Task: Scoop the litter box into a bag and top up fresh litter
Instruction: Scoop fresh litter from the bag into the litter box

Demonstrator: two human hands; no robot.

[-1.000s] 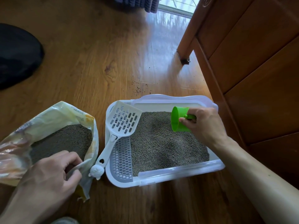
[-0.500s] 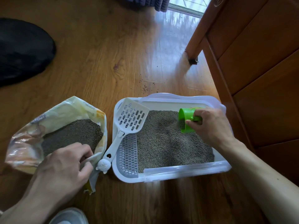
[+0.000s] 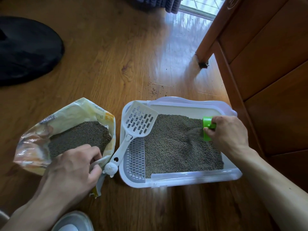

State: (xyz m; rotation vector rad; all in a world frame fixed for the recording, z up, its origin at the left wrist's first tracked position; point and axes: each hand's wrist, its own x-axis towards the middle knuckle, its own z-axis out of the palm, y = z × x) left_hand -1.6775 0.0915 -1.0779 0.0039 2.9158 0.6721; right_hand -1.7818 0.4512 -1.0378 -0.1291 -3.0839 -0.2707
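The right hand (image 3: 228, 135), at centre right of the frame, grips a small green scoop cup (image 3: 207, 128) by its handle, tipped on its side so that a blurred stream of granules falls onto the litter (image 3: 175, 147) in the white litter box (image 3: 196, 180). At lower left, the left hand (image 3: 75, 170) pinches the folded rim of the open litter bag (image 3: 80, 112), holding its mouth wide.

A white slotted scoop (image 3: 133, 130) leans across the left edge of the box, its handle hanging out over the wooden floor (image 3: 108, 55). Stray granules (image 3: 154, 90) lie on the floor above the box.

The cup looks light and stiff, best held by its handle. The loose granules will likely spill easily. The bag seems soft and floppy, so its rim is the sensible place to take hold.
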